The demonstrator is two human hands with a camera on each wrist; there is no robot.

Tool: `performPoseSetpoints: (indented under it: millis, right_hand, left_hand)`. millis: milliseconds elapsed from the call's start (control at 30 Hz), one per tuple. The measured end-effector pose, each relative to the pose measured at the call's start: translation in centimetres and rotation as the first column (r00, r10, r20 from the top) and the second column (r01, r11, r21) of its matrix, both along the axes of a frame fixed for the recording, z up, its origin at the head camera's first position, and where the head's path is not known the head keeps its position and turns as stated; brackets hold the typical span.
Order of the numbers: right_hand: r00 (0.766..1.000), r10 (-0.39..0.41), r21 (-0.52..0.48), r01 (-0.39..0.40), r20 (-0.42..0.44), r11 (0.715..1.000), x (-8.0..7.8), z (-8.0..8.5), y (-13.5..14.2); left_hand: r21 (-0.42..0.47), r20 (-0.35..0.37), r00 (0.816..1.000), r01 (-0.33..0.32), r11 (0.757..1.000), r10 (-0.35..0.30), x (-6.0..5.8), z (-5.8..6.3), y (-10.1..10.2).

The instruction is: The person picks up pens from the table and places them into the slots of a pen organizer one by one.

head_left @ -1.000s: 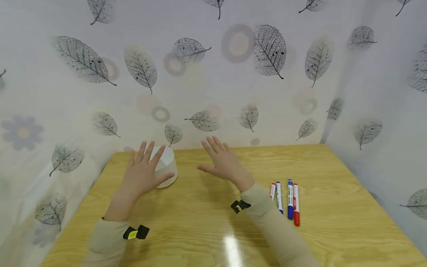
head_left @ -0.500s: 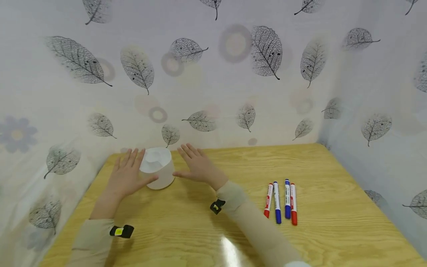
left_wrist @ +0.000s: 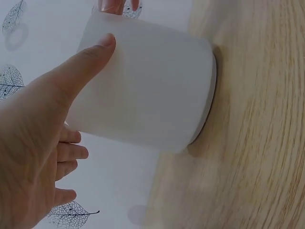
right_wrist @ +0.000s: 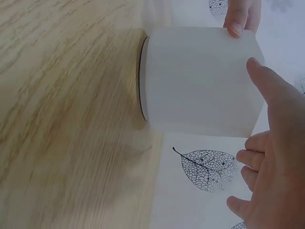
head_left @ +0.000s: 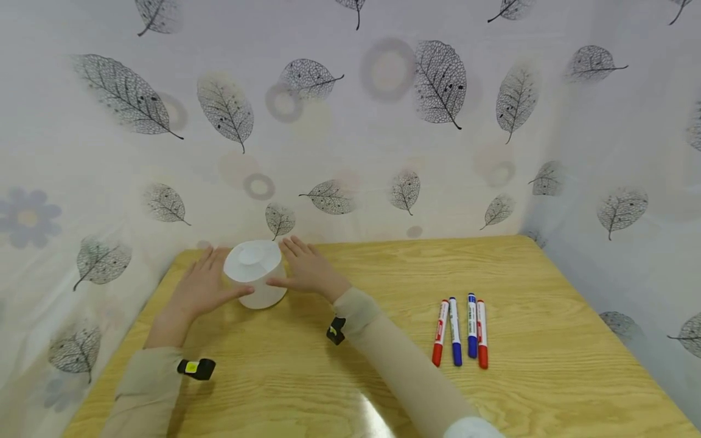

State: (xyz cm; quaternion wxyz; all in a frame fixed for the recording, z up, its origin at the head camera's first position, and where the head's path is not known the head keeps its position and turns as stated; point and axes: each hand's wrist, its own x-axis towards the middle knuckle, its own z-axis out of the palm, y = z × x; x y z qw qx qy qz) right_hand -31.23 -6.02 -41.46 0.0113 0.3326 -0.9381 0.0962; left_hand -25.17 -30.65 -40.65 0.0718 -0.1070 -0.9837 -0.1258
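A white round holder (head_left: 266, 294) with a slanted top and inner dividers stands upright at the back left of the table. My left hand (head_left: 198, 287) is at its left side, fingers extended towards the back and thumb across the front. On the opposite side, my right hand (head_left: 313, 271) has straight fingers along the wall and its thumb at the front. The left wrist view has the left thumb (left_wrist: 93, 56) over the smooth wall of the holder (left_wrist: 147, 88). From the right wrist, the right thumb (right_wrist: 267, 78) lies at the upper wall; firm contact is unclear.
Several red and blue markers (head_left: 472, 328) lie side by side on the right of the wooden table (head_left: 547, 316). A leaf-patterned cloth (head_left: 350, 134) hangs behind the table and along both sides.
Both hands have moved left and come in around the white holder, the right hand travelling farther. The holder has stayed in place. The markers are now fully uncovered by the right arm.
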Motion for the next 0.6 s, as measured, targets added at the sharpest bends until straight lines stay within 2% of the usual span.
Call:
performPoseSetpoints:
  millis: [133, 333, 600]
  right_hand:
    - [1.0, 0.001, -0.005, 0.0, 0.016, 1.0, -0.21, -0.11, -0.28]
    - [1.0, 0.003, -0.021, -0.002, 0.029, 1.0, -0.22, 0.01, -0.41]
    - [1.0, 0.019, -0.016, -0.019, -0.004, 1.0, -0.53, 0.22, -0.38]
  left_hand:
    - [0.042, 0.001, 1.0, 0.023, 0.999, -0.023, -0.23, -0.15, -0.04]
    - [0.064, 0.009, 1.0, 0.025, 0.998, -0.025, -0.53, -0.58, -0.2]
    - [0.11, 0.027, 0.999, 0.021, 0.994, -0.024, -0.81, -0.81, -0.15]
